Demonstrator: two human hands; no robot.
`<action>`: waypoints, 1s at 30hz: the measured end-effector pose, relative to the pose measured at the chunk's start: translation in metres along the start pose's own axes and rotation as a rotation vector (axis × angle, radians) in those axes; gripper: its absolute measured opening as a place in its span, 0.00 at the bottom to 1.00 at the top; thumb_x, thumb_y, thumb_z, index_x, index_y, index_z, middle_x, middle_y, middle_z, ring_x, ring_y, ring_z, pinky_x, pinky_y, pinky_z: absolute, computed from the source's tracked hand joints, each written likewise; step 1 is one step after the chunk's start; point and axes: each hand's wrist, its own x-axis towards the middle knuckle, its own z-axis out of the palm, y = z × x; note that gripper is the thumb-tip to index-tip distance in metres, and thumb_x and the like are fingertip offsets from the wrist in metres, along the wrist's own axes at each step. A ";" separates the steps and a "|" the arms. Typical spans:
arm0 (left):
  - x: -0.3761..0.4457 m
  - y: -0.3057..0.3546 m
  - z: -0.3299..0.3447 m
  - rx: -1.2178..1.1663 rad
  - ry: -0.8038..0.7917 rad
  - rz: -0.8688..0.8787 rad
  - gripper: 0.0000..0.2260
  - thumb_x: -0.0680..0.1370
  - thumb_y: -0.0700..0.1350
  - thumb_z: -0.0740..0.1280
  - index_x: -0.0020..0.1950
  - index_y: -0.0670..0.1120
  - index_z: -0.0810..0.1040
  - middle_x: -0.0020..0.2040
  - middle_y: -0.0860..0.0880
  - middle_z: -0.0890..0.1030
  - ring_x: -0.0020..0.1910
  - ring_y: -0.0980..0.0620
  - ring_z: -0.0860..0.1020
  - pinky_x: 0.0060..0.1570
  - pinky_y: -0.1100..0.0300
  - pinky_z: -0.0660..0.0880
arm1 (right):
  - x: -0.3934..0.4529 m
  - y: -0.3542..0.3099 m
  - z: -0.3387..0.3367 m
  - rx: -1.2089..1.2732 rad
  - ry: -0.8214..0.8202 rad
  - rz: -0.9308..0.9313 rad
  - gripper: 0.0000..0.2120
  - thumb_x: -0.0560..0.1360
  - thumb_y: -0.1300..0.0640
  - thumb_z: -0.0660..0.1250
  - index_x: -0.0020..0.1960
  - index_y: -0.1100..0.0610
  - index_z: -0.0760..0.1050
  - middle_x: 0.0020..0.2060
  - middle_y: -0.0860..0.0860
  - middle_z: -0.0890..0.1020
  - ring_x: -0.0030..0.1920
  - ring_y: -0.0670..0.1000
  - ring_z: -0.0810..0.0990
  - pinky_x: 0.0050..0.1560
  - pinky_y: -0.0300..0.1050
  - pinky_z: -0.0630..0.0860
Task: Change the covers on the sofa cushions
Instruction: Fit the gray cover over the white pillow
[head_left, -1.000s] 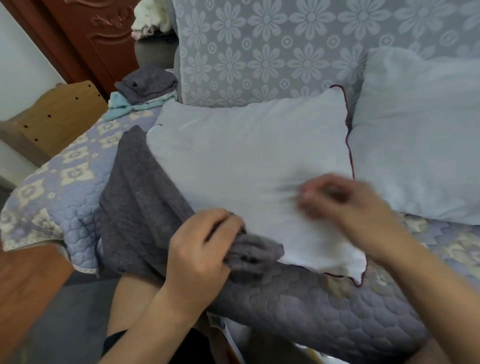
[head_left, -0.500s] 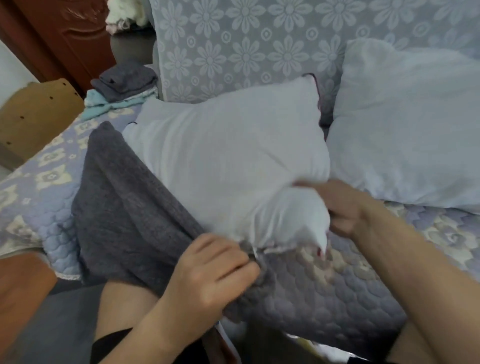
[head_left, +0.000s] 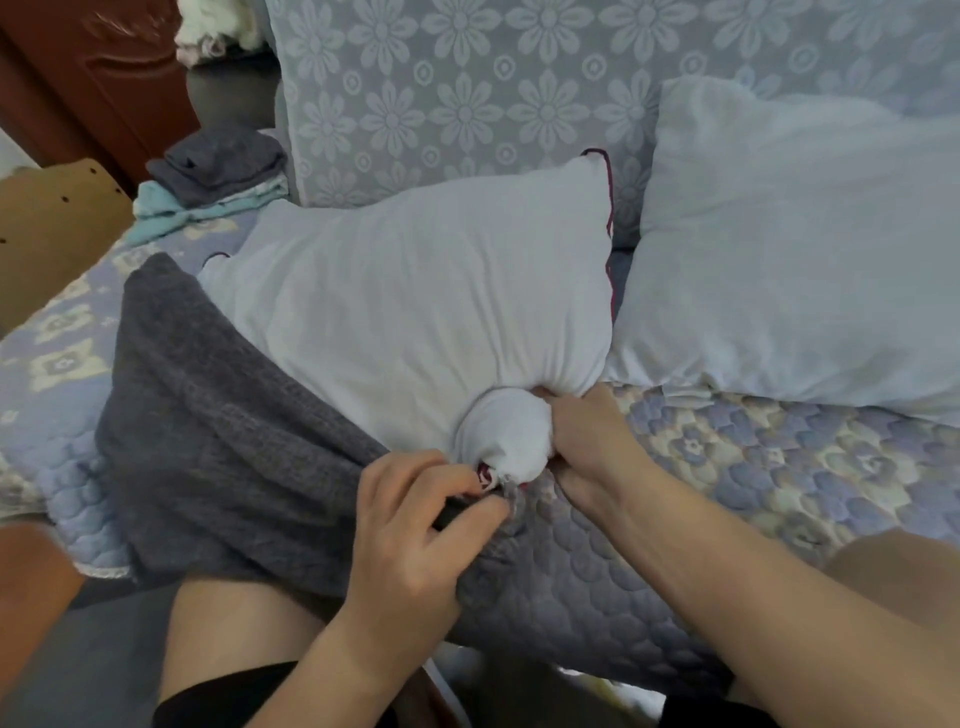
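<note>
Your right hand is clenched around the near right corner of the white cushion, squeezing it into a tight ball that sits just left of your fingers. Your left hand pinches the edge of the grey cover right beside that ball, fingers curled into the cloth at its opening. The cushion lies on the quilted sofa seat, its long side running left to right, its far edge against the flowered sofa back. Its near left part is tucked inside the grey cover; the rest lies bare. A second white cushion leans against the back, touching the first on its right. Folded cloths are stacked at the far left of the seat
</note>
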 end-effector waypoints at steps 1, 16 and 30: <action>0.000 -0.001 -0.001 -0.001 0.000 -0.018 0.03 0.74 0.38 0.75 0.46 0.44 0.85 0.46 0.46 0.81 0.51 0.45 0.75 0.50 0.47 0.70 | 0.000 0.000 -0.001 -0.018 -0.005 -0.007 0.14 0.78 0.73 0.62 0.61 0.64 0.76 0.48 0.61 0.84 0.40 0.55 0.84 0.33 0.46 0.81; 0.001 0.005 -0.012 0.008 -0.074 -0.056 0.04 0.74 0.39 0.70 0.39 0.41 0.83 0.45 0.46 0.81 0.49 0.48 0.76 0.54 0.52 0.69 | 0.009 -0.010 -0.007 -0.045 0.015 0.023 0.15 0.77 0.68 0.68 0.64 0.62 0.75 0.54 0.61 0.84 0.48 0.57 0.83 0.39 0.47 0.82; 0.017 0.003 -0.002 0.005 -0.163 -0.169 0.14 0.69 0.36 0.74 0.52 0.43 0.76 0.60 0.41 0.76 0.52 0.44 0.75 0.53 0.53 0.70 | 0.000 0.018 0.009 -0.223 0.169 -0.120 0.20 0.72 0.57 0.71 0.60 0.61 0.69 0.56 0.59 0.80 0.55 0.60 0.81 0.58 0.66 0.79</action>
